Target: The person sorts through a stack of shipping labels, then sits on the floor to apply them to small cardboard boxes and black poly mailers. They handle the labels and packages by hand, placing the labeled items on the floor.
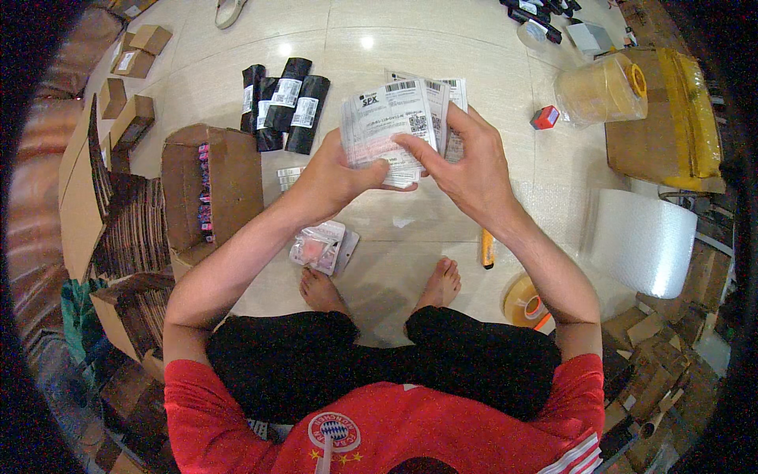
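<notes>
In the upper middle of the frame the left hand (335,175) clamps a fanned stack of white printed paper shipping labels (395,126) from below, fingers closed on its lower edge, so the sheets face upward for reading. The right hand (466,162) pinches the top sheet, index finger pressed on it as if to peel it off. Four rolled black plastic parcels (283,104) lie together on the tiled floor (442,47) at upper left, one yellow utility knife (488,248) beside the right foot.

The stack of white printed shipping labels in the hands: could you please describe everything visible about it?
The stack of white printed shipping labels looks like thin paper sheets with black barcodes and text, fanned slightly so several edges show. It is held above the pale tiled floor; the left hand grips its lower left, and the right hand pinches the front sheet.
</notes>
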Action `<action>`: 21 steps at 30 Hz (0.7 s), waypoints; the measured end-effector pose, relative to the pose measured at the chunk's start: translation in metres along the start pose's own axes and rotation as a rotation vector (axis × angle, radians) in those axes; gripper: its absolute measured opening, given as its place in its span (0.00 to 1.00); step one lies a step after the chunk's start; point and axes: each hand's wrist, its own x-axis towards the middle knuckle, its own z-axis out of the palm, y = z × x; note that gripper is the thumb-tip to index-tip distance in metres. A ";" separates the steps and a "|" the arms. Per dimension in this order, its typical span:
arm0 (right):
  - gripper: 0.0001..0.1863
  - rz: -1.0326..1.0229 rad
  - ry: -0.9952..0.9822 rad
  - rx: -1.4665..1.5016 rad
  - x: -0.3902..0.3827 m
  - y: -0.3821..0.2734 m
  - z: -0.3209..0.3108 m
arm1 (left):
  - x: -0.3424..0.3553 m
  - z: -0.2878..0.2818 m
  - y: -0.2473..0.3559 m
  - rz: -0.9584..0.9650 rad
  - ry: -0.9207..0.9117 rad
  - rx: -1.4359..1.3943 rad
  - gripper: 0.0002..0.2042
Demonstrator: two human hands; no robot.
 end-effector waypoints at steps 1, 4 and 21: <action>0.23 0.001 0.002 0.006 0.000 0.001 0.000 | -0.001 0.001 0.001 -0.001 0.004 -0.036 0.31; 0.19 0.131 -0.003 0.187 -0.001 0.005 -0.003 | -0.001 0.001 0.005 0.016 -0.076 -0.126 0.28; 0.15 0.119 0.155 0.235 0.008 0.022 -0.020 | 0.004 -0.005 0.000 0.027 -0.114 -0.063 0.40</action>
